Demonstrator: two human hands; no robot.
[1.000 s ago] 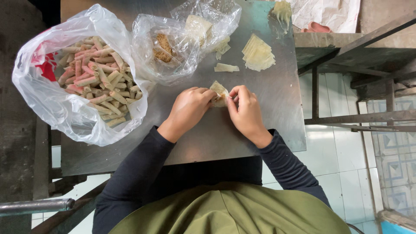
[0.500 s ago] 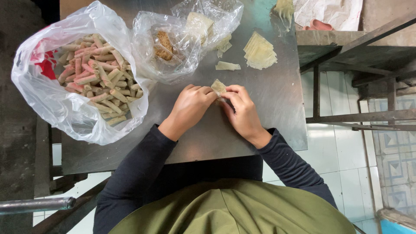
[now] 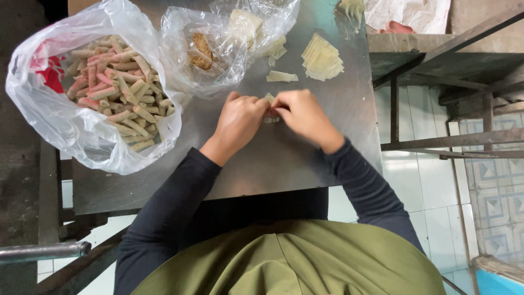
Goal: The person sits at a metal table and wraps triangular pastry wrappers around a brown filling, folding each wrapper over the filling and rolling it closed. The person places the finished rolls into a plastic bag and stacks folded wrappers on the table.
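My left hand [image 3: 239,121] and my right hand [image 3: 303,114] meet over the middle of a steel table [image 3: 284,158]. Together their fingertips pinch a small pale pastry wrapper [image 3: 269,99], mostly hidden between the fingers. A loose wrapper piece [image 3: 281,76] lies just beyond my hands. A stack of pale wrappers [image 3: 322,57] sits farther back to the right.
A large clear bag full of rolled pastries [image 3: 114,90] stands at the left. A smaller clear bag with brown filling [image 3: 201,50] and another bag with pale pieces [image 3: 245,24] sit at the back. Metal bars [image 3: 453,139] and tiled floor [image 3: 415,180] lie to the right.
Both hands have shifted slightly away from me on the table, and the wrapper is now more covered by my fingers.
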